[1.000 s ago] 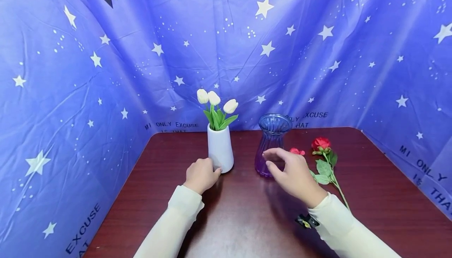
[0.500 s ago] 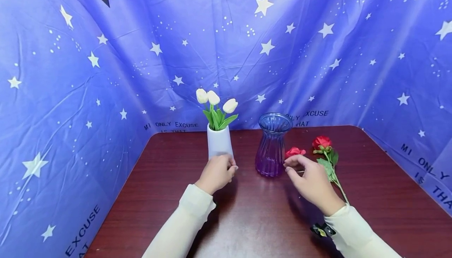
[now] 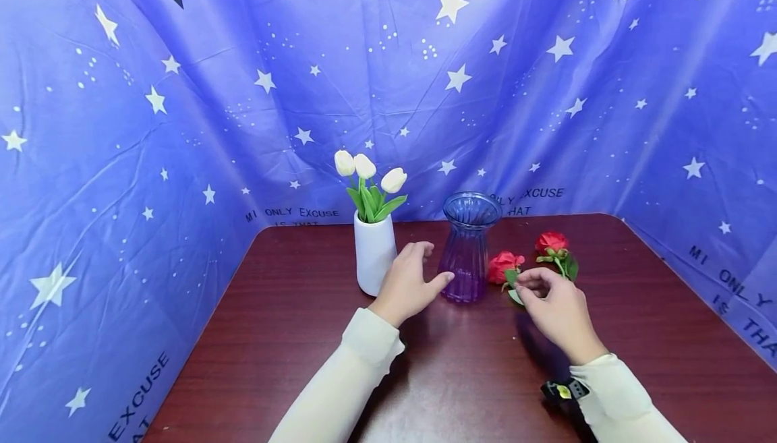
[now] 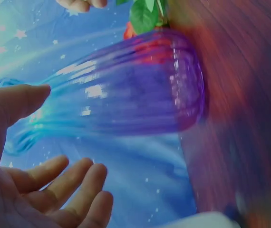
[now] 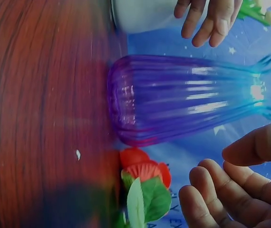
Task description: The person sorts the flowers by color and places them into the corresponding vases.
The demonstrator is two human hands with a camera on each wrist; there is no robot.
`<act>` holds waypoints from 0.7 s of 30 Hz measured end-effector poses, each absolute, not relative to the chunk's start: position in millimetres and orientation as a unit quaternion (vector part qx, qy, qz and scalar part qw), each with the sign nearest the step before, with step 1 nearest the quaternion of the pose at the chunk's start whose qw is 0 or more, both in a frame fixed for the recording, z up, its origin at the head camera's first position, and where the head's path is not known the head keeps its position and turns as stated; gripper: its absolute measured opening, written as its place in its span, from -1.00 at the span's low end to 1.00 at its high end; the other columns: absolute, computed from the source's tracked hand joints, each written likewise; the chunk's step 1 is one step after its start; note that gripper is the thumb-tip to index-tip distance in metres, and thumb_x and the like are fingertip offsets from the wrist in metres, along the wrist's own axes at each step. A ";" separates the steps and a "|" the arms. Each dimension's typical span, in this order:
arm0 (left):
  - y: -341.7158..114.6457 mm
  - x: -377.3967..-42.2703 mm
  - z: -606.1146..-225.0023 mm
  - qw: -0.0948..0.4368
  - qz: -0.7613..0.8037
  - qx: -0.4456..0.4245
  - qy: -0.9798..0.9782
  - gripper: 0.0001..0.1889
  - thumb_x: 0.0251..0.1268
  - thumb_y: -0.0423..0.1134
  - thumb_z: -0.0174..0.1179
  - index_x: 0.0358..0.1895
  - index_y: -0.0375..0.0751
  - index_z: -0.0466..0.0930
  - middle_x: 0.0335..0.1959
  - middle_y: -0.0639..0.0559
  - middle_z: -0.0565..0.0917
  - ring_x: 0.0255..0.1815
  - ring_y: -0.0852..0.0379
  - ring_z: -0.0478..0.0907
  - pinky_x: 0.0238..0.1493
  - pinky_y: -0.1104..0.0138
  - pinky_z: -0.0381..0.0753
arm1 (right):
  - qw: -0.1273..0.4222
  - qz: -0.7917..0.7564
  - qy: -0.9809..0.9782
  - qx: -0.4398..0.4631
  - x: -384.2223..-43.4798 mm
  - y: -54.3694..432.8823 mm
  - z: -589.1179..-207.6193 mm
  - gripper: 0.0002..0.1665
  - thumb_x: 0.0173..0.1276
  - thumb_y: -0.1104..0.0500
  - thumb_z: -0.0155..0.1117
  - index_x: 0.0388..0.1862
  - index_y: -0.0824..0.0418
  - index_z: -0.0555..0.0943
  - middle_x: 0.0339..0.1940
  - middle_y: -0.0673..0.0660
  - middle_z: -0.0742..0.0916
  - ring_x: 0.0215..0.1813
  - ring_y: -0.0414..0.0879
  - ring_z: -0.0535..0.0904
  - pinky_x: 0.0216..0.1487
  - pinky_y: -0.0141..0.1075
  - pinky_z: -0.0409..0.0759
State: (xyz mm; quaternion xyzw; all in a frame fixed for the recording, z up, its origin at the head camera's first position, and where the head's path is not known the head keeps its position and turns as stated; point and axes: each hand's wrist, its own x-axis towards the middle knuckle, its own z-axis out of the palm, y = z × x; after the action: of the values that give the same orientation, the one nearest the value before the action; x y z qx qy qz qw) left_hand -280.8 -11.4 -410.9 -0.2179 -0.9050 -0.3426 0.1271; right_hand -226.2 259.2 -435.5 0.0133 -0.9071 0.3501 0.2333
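Observation:
My left hand (image 3: pixel 413 284) is raised between a white vase (image 3: pixel 371 254) and a ribbed glass vase (image 3: pixel 466 247), its thumb and fingers spread and holding nothing. The glass vase stands upright, blue at the flared rim and purple below; through its wall in the left wrist view (image 4: pixel 121 90) no stems show. Above the table to its right, my right hand (image 3: pixel 561 315) has loosely bent fingers with nothing between them. Nearest to it is a red rose (image 3: pixel 505 268) with green leaves, lying beside the glass vase. Another red rose (image 3: pixel 551 243) lies farther right, its stem partly hidden by the hand.
White tulips (image 3: pixel 364 168) with green leaves stand in the white vase. A dark red-brown wooden table (image 3: pixel 291 294) carries everything. Behind and at both sides hangs a blue cloth (image 3: pixel 340 58) with white stars, close to the table's edges.
My left hand has moved right from the white vase's base towards the glass vase, its fingers spreading. My right hand has moved right, away from the glass vase, uncovering the nearer rose.

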 end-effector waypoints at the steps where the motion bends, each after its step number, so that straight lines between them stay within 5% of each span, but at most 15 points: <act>1: -7.9 -281.3 -411.4 0.124 -0.342 -0.216 -0.906 -0.31 0.31 0.14 0.37 0.36 -0.21 0.47 0.18 -0.03 0.63 0.23 0.05 0.60 0.29 0.18 0.57 | 0.231 0.350 -0.908 0.009 -226.6 261.0 -436.7 -0.83 0.34 0.15 0.43 -0.12 0.16 0.75 -0.30 0.04 0.82 -0.37 -0.38 0.62 -0.30 -0.50 0.51; 11: 17.0 -286.0 -423.3 0.105 -0.359 -0.193 -0.907 0.05 0.19 0.27 0.41 0.61 -0.18 0.15 0.50 -0.11 0.39 0.48 -0.09 0.42 0.45 0.03 0.45 | 0.206 0.350 -0.914 -0.004 -228.1 272.1 -446.8 -0.78 0.31 0.18 0.43 -0.07 0.16 0.73 -0.26 0.04 0.84 -0.29 -0.40 0.64 -0.22 -0.49 0.49; 21: 35.3 -289.3 -426.1 0.102 -0.394 -0.183 -0.895 0.14 0.13 0.24 0.49 0.65 -0.17 0.04 0.56 -0.13 0.33 0.51 -0.13 0.40 0.45 -0.01 0.45 | 0.164 0.334 -0.928 -0.021 -232.0 277.4 -456.4 -0.72 0.30 0.13 0.43 -0.04 0.19 0.71 -0.25 0.09 0.83 -0.16 -0.01 0.73 -0.05 -0.08 0.53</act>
State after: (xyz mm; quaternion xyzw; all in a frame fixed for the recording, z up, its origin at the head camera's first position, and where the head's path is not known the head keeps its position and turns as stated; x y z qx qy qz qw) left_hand -289.3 35.3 -426.1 -0.1825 -0.8952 -0.3936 0.1019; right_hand -232.0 277.4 -456.4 -0.0211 -0.9278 0.3343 0.1641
